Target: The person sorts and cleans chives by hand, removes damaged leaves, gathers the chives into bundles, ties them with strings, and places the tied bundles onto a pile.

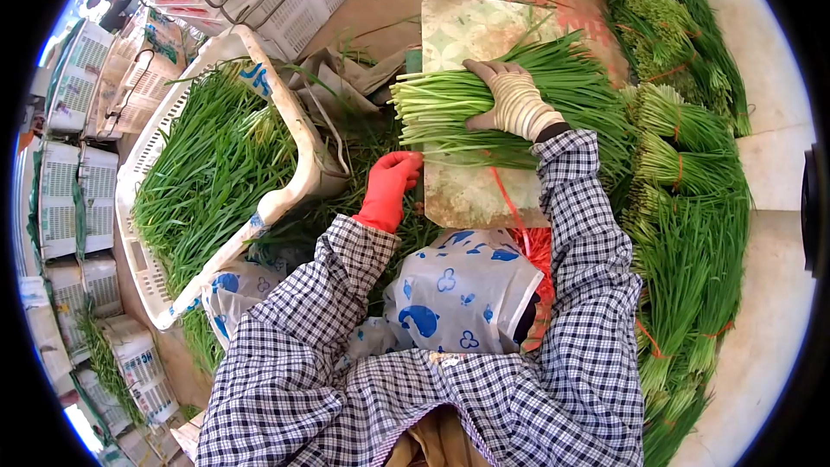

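Observation:
My right hand (512, 102), in a pale striped glove, lies across a thick bunch of garlic chives (445, 104), its fingers and thumb curved around the stems. The bunch rests on a worn, stained board (467, 199), with pale stem ends to the left and green leaves to the right. My left hand (393, 186), in a red rubber glove, is beside the board's left edge, just below the stem ends. Its fingers are pinched together; what they hold, if anything, is hidden. A red strip (508, 199) runs over the board from under the bunch.
On my left a white plastic crate (298, 186) holds loose chives (212, 164). Tied chive bundles (692, 268) line my right side along a pale ledge (769, 173). Stacked white crates (298, 4) stand behind. Printed plastic (458, 290) covers my lap, beside red ties (538, 251).

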`<state>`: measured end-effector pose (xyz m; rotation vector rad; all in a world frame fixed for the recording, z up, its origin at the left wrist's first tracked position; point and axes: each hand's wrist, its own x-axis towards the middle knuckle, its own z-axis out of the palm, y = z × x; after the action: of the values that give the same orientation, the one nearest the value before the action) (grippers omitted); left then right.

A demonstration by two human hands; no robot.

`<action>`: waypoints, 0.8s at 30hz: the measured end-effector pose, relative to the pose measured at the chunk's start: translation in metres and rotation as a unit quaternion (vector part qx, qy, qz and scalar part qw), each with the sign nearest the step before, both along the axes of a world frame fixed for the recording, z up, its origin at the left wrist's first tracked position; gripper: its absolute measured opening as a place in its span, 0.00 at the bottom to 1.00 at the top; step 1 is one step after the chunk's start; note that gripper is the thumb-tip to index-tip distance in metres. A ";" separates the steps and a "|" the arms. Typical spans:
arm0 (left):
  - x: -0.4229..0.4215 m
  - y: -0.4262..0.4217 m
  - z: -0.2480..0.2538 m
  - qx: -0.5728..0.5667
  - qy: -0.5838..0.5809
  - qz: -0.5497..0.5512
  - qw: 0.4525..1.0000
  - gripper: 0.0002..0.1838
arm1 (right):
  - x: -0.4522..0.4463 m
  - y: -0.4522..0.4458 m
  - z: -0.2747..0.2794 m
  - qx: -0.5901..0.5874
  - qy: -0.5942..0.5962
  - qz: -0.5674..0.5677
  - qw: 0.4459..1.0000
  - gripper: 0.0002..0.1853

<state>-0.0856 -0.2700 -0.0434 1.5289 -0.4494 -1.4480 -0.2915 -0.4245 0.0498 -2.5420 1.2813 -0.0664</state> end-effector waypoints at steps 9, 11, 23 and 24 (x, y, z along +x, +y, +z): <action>-0.008 -0.005 0.004 0.028 0.046 0.097 0.994 0.16 | -0.008 0.007 -0.026 -0.117 -0.057 0.027 0.991 0.52; -0.005 -0.005 0.004 0.022 0.035 0.077 0.996 0.16 | -0.009 0.007 -0.027 -0.117 -0.060 0.028 0.991 0.52; 0.013 -0.011 0.019 -0.044 0.025 -0.093 0.994 0.18 | -0.010 0.019 -0.031 -0.168 -0.083 0.022 0.982 0.53; 0.013 -0.009 0.025 -0.055 0.022 -0.113 0.992 0.18 | -0.010 0.021 -0.031 -0.167 -0.083 0.022 0.982 0.53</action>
<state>-0.0728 -0.2785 -0.0189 1.3912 -0.6829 -1.5991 -0.3016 -0.4033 0.0185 -2.7680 1.2359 -0.5140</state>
